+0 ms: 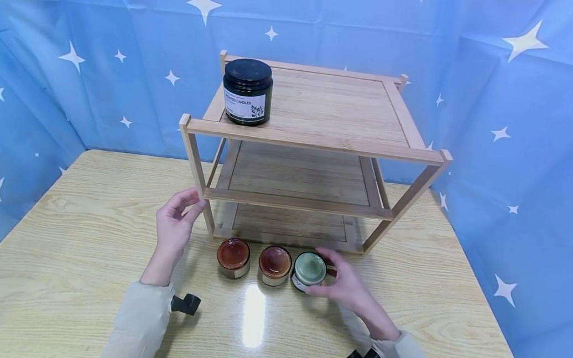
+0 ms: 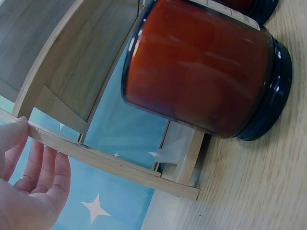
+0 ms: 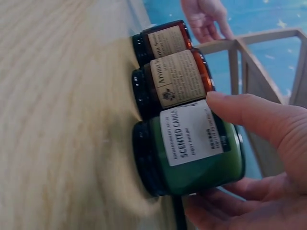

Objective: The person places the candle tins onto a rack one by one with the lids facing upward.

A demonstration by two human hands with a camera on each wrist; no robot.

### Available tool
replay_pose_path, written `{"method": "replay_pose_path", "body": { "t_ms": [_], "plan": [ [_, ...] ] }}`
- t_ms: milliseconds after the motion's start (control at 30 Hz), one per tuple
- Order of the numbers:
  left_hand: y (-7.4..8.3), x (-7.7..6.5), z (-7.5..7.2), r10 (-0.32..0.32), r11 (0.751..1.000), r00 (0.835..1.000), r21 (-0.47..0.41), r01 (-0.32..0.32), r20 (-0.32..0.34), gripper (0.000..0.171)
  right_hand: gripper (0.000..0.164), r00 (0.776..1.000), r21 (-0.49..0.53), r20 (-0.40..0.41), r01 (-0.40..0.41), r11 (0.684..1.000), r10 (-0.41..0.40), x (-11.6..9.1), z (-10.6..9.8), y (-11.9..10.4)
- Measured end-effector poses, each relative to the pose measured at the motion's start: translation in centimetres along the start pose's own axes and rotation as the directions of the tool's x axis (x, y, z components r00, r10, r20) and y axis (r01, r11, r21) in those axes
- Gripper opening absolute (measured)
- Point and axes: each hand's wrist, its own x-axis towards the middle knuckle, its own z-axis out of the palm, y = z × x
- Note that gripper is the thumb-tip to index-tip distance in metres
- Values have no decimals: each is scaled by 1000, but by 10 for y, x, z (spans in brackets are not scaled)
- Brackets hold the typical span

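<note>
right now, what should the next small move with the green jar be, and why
I'd probably lift the green jar straight up with the right hand: thumb and fingers already lie on opposite sides of it, and the middle amber jar stands so close that a sideways slide might knock it.

A blue cloth [image 1: 142,36] hung behind and along both sides, creased by a horizontal fold near the top and softer vertical ripples, and scattered with white four-pointed stars [image 1: 204,2] both large and tiny. Below it spread a pale tabletop [image 1: 60,274] with a streaky wood grain and a rounded far left corner, where a bright, elongated white reflection [image 1: 254,316] shone near the front middle.
</note>
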Motion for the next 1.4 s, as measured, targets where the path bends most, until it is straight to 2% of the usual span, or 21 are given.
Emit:
{"method": "replay_pose_path", "body": {
  "t_ms": [267, 567, 967, 1167, 1300, 1400],
  "plan": [
    [-1, 1, 0, 9, 1000, 1000, 3, -9, -1, 28, 68, 999, -7, -25, 24, 1000, -24, 1, 6, 4],
    [-2, 1, 0, 17, 1000, 1000, 0, -17, 2, 29, 65, 996, -56, -75, 39, 998, -43, 3, 7, 8],
    [-1, 1, 0, 6, 1000, 1000, -1, -6, 1, 33, 65, 994, -12, -106, -7, 1000, 6, 1, 3, 7],
    [-2, 1, 0, 10, 1000, 1000, -2, -10, 4, 32, 61, 988, 46, -149, 40, 998, -33, 0, -5, -1],
    [-2, 1, -1, 12, 1000, 1000, 2, -12, 4, 29, 59, 979, 54, -187, 96, 994, -84, 1, -11, -6],
    [-2, 1, -1, 14, 1000, 1000, 3, -14, 6, 27, 58, 974, 53, -208, 103, 993, -90, 0, -16, -11]
  ]
}}
